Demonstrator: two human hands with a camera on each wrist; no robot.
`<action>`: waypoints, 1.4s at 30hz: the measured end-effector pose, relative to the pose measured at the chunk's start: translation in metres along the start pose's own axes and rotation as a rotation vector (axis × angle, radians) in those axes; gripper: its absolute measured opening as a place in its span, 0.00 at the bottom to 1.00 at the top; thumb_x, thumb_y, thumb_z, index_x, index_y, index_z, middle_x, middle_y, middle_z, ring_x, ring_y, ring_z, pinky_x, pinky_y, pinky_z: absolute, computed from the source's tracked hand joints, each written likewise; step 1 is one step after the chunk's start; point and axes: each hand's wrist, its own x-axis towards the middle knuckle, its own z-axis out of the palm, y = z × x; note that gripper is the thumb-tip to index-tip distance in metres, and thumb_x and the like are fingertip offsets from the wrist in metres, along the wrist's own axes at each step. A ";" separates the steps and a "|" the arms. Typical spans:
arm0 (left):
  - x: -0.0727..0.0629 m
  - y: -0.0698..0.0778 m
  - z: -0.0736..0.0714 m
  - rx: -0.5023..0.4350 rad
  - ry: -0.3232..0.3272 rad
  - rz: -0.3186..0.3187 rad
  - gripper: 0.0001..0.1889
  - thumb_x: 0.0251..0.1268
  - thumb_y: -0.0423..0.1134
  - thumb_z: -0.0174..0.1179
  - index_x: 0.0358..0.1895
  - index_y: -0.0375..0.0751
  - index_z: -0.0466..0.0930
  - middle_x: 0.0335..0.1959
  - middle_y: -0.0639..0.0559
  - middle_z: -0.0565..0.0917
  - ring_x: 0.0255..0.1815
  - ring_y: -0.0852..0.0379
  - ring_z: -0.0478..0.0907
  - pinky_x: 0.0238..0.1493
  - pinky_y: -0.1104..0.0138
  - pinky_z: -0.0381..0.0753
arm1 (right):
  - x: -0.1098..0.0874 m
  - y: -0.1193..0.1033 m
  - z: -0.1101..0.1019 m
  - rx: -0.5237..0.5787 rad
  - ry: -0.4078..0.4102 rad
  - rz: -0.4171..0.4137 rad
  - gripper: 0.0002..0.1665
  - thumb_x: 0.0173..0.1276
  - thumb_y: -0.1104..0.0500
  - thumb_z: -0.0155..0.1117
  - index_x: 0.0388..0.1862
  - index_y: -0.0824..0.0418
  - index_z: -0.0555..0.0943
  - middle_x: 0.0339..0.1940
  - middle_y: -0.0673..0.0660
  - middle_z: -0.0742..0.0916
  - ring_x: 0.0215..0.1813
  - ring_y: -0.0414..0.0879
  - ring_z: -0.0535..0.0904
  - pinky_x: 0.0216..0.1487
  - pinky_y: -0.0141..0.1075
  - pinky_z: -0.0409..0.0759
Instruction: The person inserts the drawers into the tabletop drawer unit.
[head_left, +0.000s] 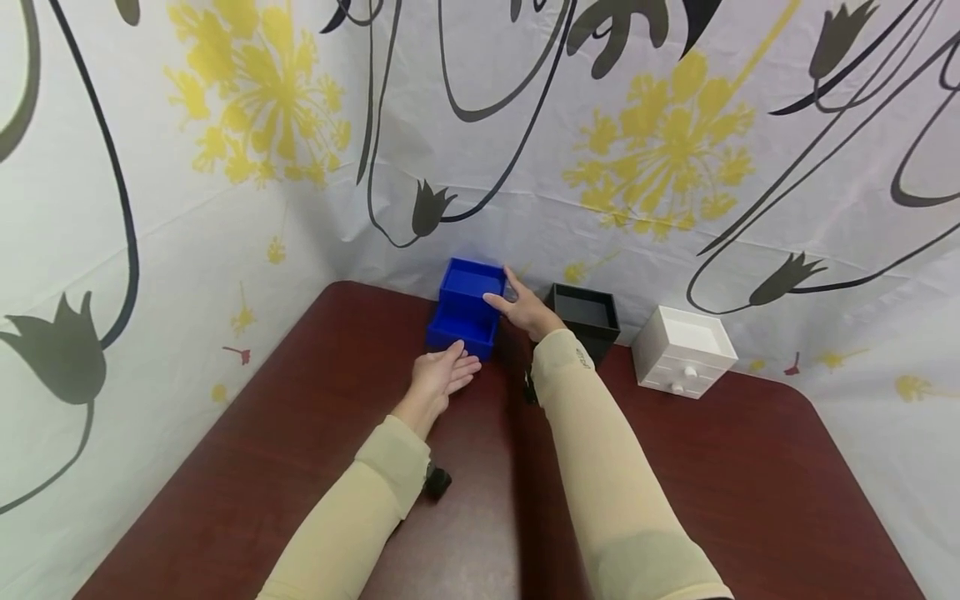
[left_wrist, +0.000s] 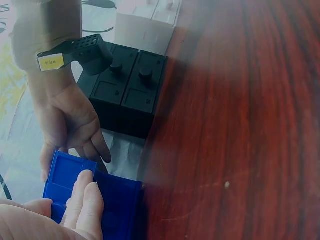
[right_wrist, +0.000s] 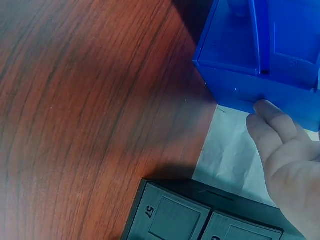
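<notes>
A small blue drawer box stands at the back edge of the table, its lower drawer pulled out toward me. Just in front of that drawer is my left hand, its fingers straight and lying across the drawer front in the left wrist view. My right hand is at the box's right side, thumb and fingers spread. Its extended fingertips touch the blue side wall in the right wrist view. A round blue knob shows between the left thumb and fingers; contact with it is unclear.
A black drawer box stands right of the blue one, close to my right forearm. Farther right is a white drawer box with round knobs. The dark red table meets patterned white cloth walls behind and at the sides.
</notes>
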 end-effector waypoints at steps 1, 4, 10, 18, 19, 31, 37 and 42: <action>0.000 -0.001 0.000 -0.005 0.002 0.002 0.22 0.75 0.45 0.61 0.58 0.27 0.80 0.51 0.33 0.86 0.50 0.46 0.87 0.55 0.56 0.82 | 0.000 0.000 0.000 0.002 0.000 0.001 0.54 0.71 0.33 0.61 0.83 0.29 0.38 0.86 0.54 0.45 0.84 0.58 0.41 0.78 0.55 0.53; -0.001 -0.003 0.002 -0.018 0.009 0.016 0.22 0.75 0.44 0.61 0.58 0.26 0.79 0.51 0.33 0.86 0.50 0.46 0.87 0.57 0.55 0.81 | -0.001 0.000 0.000 0.006 0.003 0.000 0.54 0.71 0.33 0.61 0.83 0.29 0.38 0.86 0.54 0.45 0.84 0.58 0.41 0.78 0.55 0.52; -0.005 -0.005 0.005 -0.031 0.030 0.045 0.23 0.76 0.44 0.61 0.59 0.25 0.79 0.51 0.33 0.86 0.51 0.45 0.87 0.56 0.55 0.82 | -0.002 -0.002 0.000 0.008 -0.001 0.000 0.55 0.70 0.32 0.62 0.83 0.28 0.38 0.86 0.54 0.45 0.84 0.58 0.42 0.78 0.56 0.54; -0.005 -0.005 0.004 -0.001 0.054 0.072 0.23 0.76 0.44 0.60 0.60 0.25 0.78 0.53 0.32 0.85 0.53 0.45 0.86 0.56 0.56 0.82 | 0.001 -0.001 0.001 0.004 -0.012 0.000 0.55 0.71 0.32 0.61 0.83 0.29 0.37 0.86 0.53 0.45 0.84 0.58 0.42 0.78 0.55 0.54; -0.005 -0.004 0.004 0.006 0.052 0.077 0.23 0.76 0.44 0.60 0.60 0.24 0.78 0.53 0.32 0.85 0.53 0.45 0.86 0.56 0.56 0.82 | 0.002 -0.001 0.000 0.004 -0.010 -0.001 0.55 0.71 0.32 0.61 0.83 0.28 0.37 0.86 0.53 0.45 0.84 0.58 0.42 0.78 0.55 0.54; -0.006 -0.006 0.007 0.033 0.017 0.060 0.23 0.76 0.45 0.60 0.58 0.24 0.79 0.52 0.32 0.85 0.53 0.44 0.86 0.55 0.56 0.82 | 0.002 0.002 0.000 0.015 -0.001 -0.008 0.54 0.72 0.34 0.61 0.84 0.29 0.38 0.86 0.54 0.46 0.84 0.58 0.42 0.78 0.55 0.54; -0.006 -0.004 0.008 0.037 0.042 0.052 0.22 0.75 0.45 0.61 0.57 0.25 0.80 0.51 0.33 0.86 0.52 0.45 0.86 0.54 0.56 0.83 | 0.001 0.003 0.001 0.018 -0.005 0.000 0.54 0.71 0.33 0.61 0.83 0.29 0.38 0.86 0.54 0.45 0.84 0.58 0.41 0.78 0.56 0.53; -0.003 -0.003 0.007 0.047 0.035 0.042 0.22 0.75 0.45 0.61 0.56 0.27 0.81 0.51 0.34 0.86 0.52 0.45 0.86 0.54 0.56 0.83 | -0.001 0.001 0.001 0.014 -0.002 -0.010 0.54 0.72 0.33 0.61 0.83 0.29 0.38 0.86 0.54 0.46 0.84 0.58 0.42 0.78 0.55 0.53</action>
